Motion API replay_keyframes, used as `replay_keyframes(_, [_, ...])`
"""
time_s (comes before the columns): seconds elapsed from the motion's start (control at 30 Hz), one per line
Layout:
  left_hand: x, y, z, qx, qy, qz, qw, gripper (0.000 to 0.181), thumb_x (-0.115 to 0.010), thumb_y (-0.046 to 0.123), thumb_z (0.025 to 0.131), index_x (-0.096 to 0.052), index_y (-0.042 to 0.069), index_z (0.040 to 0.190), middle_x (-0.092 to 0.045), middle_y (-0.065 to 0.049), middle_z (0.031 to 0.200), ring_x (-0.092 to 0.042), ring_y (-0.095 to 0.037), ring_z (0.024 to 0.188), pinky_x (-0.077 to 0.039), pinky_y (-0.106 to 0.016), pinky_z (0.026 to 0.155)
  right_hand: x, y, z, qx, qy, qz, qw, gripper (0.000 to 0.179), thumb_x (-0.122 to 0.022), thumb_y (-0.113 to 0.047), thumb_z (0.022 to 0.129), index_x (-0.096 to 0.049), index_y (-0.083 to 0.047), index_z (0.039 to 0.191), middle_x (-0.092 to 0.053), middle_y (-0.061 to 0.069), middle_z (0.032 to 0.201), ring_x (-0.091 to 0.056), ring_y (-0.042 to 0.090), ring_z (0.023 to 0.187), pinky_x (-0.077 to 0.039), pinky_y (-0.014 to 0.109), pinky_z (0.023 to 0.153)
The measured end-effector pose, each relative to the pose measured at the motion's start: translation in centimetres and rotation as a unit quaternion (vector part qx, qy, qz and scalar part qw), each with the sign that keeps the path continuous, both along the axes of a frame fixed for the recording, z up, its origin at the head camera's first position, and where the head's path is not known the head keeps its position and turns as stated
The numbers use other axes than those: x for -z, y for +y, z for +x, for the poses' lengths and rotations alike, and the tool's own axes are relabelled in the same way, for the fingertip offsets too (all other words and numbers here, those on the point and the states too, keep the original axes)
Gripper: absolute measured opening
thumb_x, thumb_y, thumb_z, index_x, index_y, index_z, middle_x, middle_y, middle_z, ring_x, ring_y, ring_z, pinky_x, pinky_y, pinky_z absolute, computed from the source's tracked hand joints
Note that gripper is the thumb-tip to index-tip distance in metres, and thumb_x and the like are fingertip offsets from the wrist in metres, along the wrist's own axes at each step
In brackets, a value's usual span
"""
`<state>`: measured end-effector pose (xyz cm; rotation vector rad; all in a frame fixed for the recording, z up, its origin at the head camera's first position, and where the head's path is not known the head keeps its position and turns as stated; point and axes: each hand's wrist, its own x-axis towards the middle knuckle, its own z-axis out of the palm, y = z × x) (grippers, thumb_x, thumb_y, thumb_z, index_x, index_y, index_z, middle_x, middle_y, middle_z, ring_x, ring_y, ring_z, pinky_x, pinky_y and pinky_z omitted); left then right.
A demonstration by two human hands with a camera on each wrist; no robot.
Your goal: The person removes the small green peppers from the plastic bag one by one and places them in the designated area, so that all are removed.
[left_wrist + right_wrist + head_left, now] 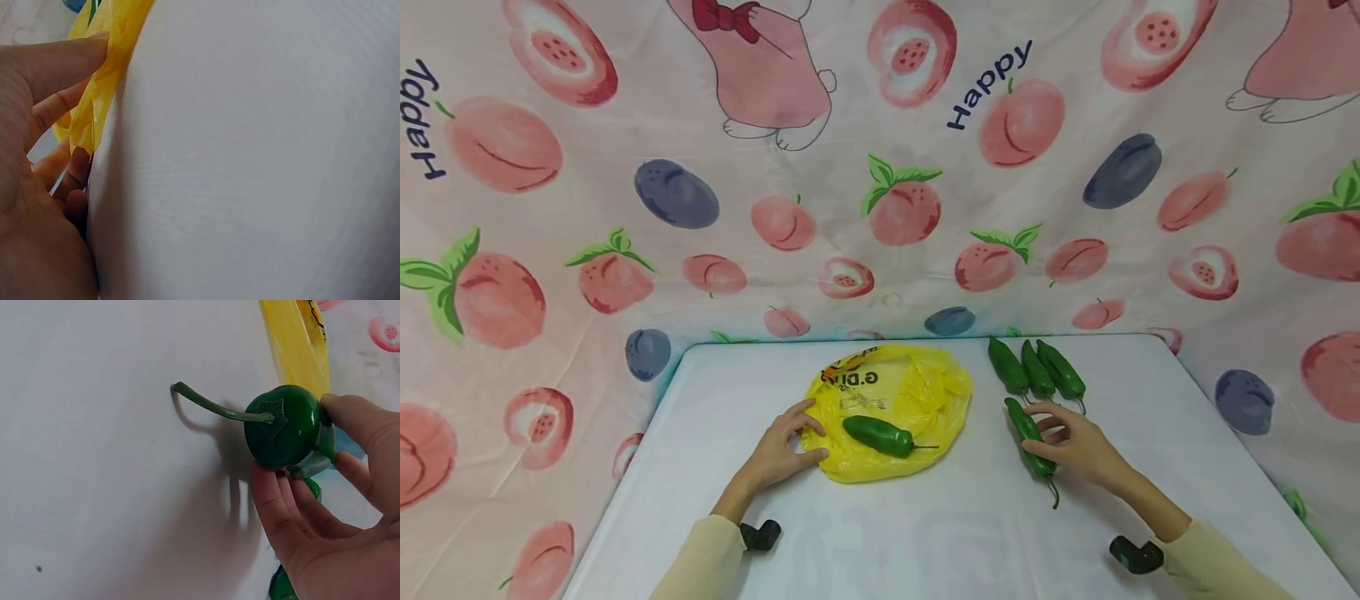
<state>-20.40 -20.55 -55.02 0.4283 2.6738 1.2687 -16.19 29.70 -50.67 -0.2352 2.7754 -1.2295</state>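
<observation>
A yellow plastic bag (936, 433) with dark print lies on the table, and one green chili pepper (878, 436) rests on top of it, stem to the right. My left hand (777, 446) holds the bag's left edge; in the left wrist view the thumb (75, 59) touches the yellow plastic, with the other fingers partly hidden. To the right of the bag, my right hand (1078, 446) grips another green pepper (1024, 423) between thumb and fingers. The right wrist view shows this pepper (281, 428) stem end first, its long stem curving over the table.
Several more green peppers (1037, 367) lie side by side at the back right of the white table (730, 375). Behind the table hangs a pink fruit-print cloth (820, 308). A black device (1137, 556) sits at the right wrist.
</observation>
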Motion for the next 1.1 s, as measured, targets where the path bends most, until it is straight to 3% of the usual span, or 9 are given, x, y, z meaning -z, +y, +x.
replay_keyframes(0.57, [-0.2,0.1,0.2,-0.007,-0.011,0.002,0.9999,0.023,-0.084,0.034,0.086,-0.069,0.031,0.103,-0.036,-0.003,0.164,-0.031,-0.037,0.149,-0.019,-0.067,0.119,0.4,-0.2,0.4,0.050,-0.005,0.028,0.9984,0.055,-0.083,-0.032,0.088,-0.061,-0.009,0.133,-0.069,0.016,0.110,-0.067,0.029,0.096,-0.060,0.040,0.075])
replay_keyframes(1.1, [0.0,0.0,0.0,-0.002,0.000,0.001,1.0000,0.024,-0.085,0.035,0.085,-0.069,0.030,0.102,-0.036,-0.004,0.164,-0.035,-0.037,0.146,-0.022,-0.066,0.119,1.1,-0.3,-0.1,0.051,0.006,0.038,0.9980,0.054,-0.083,-0.035,0.088,-0.063,-0.010,0.131,-0.069,0.013,0.108,-0.066,0.026,0.093,-0.057,0.039,0.074])
